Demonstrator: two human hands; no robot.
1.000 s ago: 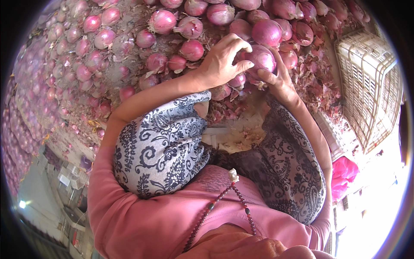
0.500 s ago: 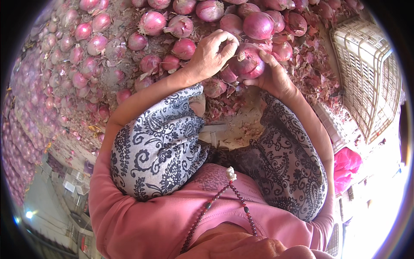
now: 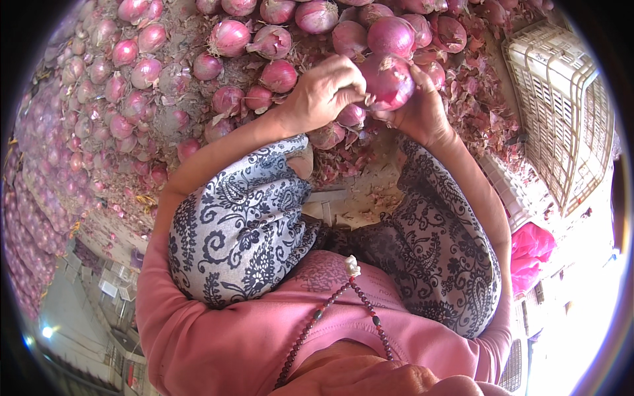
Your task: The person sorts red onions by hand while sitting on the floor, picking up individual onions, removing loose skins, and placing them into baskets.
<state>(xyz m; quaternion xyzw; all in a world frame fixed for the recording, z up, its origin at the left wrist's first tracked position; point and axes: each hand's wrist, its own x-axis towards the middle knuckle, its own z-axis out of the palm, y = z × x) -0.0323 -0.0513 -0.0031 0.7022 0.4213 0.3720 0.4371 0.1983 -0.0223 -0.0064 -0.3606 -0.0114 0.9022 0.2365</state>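
A large red onion point(image 3: 389, 83) is in my right hand point(image 3: 422, 105), which cradles it from the right side, thumb along its edge. My left hand point(image 3: 330, 92) touches the onion's left side with curled fingers in a pinch; a small pale papery bit shows at the fingertips, too small to make out. More red onions point(image 3: 279, 76) lie around and beyond my hands, among loose dry skins point(image 3: 479, 99). Beneath them, my crossed legs in patterned trousers point(image 3: 238, 231) frame a patch of littered floor point(image 3: 360, 191).
A pale plastic crate point(image 3: 555, 112) stands at the right, with another crate point(image 3: 503, 191) behind my right forearm and bright pink material point(image 3: 531, 257) beside it. Stacked mesh sacks of onions point(image 3: 33, 237) line the far left. Scattered onions point(image 3: 122, 125) cover the floor to the left.
The onion has turned, its dry tip no longer facing up. My left hand has moved slightly down to meet its left side, while my right hand stays around it.
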